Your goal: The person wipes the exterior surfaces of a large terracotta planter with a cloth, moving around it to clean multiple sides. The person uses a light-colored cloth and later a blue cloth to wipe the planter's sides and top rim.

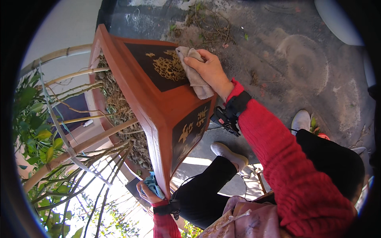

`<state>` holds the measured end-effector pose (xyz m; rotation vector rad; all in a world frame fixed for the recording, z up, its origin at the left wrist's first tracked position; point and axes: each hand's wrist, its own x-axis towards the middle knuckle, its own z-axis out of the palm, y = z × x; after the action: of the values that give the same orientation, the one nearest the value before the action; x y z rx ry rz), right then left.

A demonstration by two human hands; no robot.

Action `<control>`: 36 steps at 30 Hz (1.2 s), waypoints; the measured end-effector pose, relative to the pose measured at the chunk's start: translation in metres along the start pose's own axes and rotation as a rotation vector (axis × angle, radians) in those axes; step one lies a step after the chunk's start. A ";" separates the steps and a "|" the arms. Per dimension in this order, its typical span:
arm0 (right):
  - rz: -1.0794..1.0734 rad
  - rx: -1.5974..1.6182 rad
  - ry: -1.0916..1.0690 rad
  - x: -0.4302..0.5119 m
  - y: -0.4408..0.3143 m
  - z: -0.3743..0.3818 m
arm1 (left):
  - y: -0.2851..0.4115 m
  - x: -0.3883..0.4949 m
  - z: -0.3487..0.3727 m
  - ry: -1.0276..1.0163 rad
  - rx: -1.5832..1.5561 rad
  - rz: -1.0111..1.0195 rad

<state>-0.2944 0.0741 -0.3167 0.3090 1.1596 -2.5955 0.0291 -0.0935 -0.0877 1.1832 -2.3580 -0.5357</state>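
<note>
A square reddish-brown plant pot [166,104] stands before me, with dark panels bearing gold decoration and characters. My right hand [209,68] grips a beige-grey cloth [195,74] and presses it against the lower part of the panel with the flower design. At the pot's near rim corner, my left hand [148,192] holds a crumpled blue cloth [152,185] against the rim. Soil [119,110] fills the pot, and bamboo stakes [104,134] and thin stems rise out of it.
Leafy branches [38,139] spread at the left. Dry twigs [214,26] lie on the stained concrete floor [268,59]. My shoes [227,153] are close to the pot. A white rounded object [339,22] is at the upper right, and a small red pot [323,136] sits beside one foot.
</note>
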 end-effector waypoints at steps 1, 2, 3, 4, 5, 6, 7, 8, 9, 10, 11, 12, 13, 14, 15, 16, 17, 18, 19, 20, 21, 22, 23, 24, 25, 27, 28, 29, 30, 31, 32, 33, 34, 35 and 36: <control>-0.085 0.088 -0.139 -0.004 -0.015 0.023 | -0.001 0.001 0.000 -0.004 -0.007 -0.004; -0.253 -0.010 -0.171 -0.007 -0.029 0.043 | -0.002 0.001 0.000 -0.006 -0.033 -0.008; -0.356 0.060 -0.289 -0.014 -0.040 0.059 | -0.003 0.002 0.000 0.004 -0.034 -0.015; -0.478 -0.104 -0.331 -0.019 -0.047 0.070 | -0.004 0.003 0.000 0.016 -0.051 -0.025; -0.448 -0.122 -0.340 -0.018 -0.051 0.073 | -0.005 0.003 0.000 0.026 -0.064 -0.048; -0.471 -0.126 -0.351 -0.018 -0.051 0.077 | -0.006 0.004 0.000 0.024 -0.080 -0.038; -0.530 -0.117 -0.353 -0.016 -0.049 0.077 | -0.007 0.003 0.000 0.020 -0.091 -0.043; -0.478 -0.203 -0.389 -0.012 -0.045 0.075 | -0.009 0.004 0.000 0.014 -0.105 -0.047; -0.547 -0.179 -0.385 -0.007 -0.040 0.074 | -0.011 0.004 -0.001 0.011 -0.083 -0.024; -0.544 -0.189 -0.395 -0.002 -0.032 0.073 | -0.012 0.003 -0.002 0.009 -0.060 -0.003; -0.508 -0.220 -0.411 0.005 -0.024 0.071 | -0.015 0.003 -0.003 -0.022 -0.064 0.043; -0.501 -0.222 -0.425 0.011 -0.017 0.068 | -0.016 0.004 -0.005 -0.030 0.143 0.169; -0.461 -0.242 -0.446 0.018 -0.010 0.063 | -0.018 0.006 -0.007 -0.015 0.218 0.195; -0.400 -0.281 -0.465 0.024 -0.002 0.058 | -0.020 0.007 -0.010 -0.005 0.152 0.064; -0.361 -0.289 -0.459 0.030 0.005 0.051 | -0.022 0.008 -0.013 -0.013 0.005 -0.058; -0.297 -0.315 -0.448 0.034 0.014 0.042 | -0.025 0.010 -0.015 -0.002 0.064 -0.066; -0.263 -0.337 -0.440 0.038 0.022 0.033 | -0.027 0.011 -0.017 -0.010 0.042 -0.066; -0.215 -0.377 -0.426 0.043 0.029 0.027 | -0.030 0.012 -0.019 -0.028 -0.001 -0.069; -0.200 -0.415 -0.415 0.048 0.036 0.021 | -0.033 0.012 -0.020 -0.035 -0.011 -0.073; -0.128 -0.477 -0.396 0.051 0.043 0.014 | -0.036 0.012 -0.022 -0.053 -0.044 -0.079; -0.140 -0.437 -0.405 0.052 0.049 0.006 | -0.038 0.011 -0.023 -0.092 -0.121 -0.070; -0.097 -0.422 -0.405 0.052 0.054 -0.003 | -0.041 0.011 -0.024 -0.049 -0.053 -0.074; -0.044 -0.409 -0.403 0.053 0.058 -0.012 | -0.043 0.010 -0.025 -0.027 -0.032 -0.059; -0.043 -0.344 -0.400 0.047 0.064 -0.024 | -0.045 0.010 -0.026 -0.004 -0.011 -0.044; 0.060 -0.354 -0.364 0.048 0.069 -0.031 | -0.046 0.010 -0.026 -0.025 0.033 -0.011; 0.164 -0.326 -0.321 0.047 0.082 -0.040 | -0.046 0.009 -0.027 -0.057 0.116 0.066; 0.193 -0.278 -0.295 0.044 0.089 -0.045 | -0.046 0.009 -0.026 -0.044 0.044 0.005; 0.146 -0.299 -0.283 0.041 0.096 -0.049 | -0.044 0.009 -0.025 -0.022 -0.037 -0.045; 0.153 -0.329 -0.245 0.038 0.101 -0.053 | -0.042 0.009 -0.023 0.002 -0.120 -0.093; 0.191 -0.370 -0.194 0.035 0.105 -0.057 | -0.040 0.009 -0.021 -0.033 0.072 0.127; 0.173 -0.383 -0.173 0.031 0.109 -0.061 | -0.036 0.008 -0.018 -0.066 0.266 0.346; 0.182 -0.408 -0.140 0.027 0.112 -0.063 | -0.033 0.007 -0.015 -0.032 0.223 0.205; 0.160 -0.433 -0.113 0.022 0.114 -0.065 | -0.030 0.006 -0.013 0.001 0.045 0.017; 0.155 -0.457 -0.067 0.016 0.116 -0.068 | -0.026 0.005 -0.010 0.005 -0.045 -0.059; 0.121 -0.481 -0.027 0.008 0.118 -0.069 | -0.023 0.005 -0.008 0.009 -0.107 -0.064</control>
<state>-0.2570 0.0497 -0.4458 0.2276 1.6444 -2.1240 0.0458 -0.1116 -0.0920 1.2128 -2.2600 -0.6682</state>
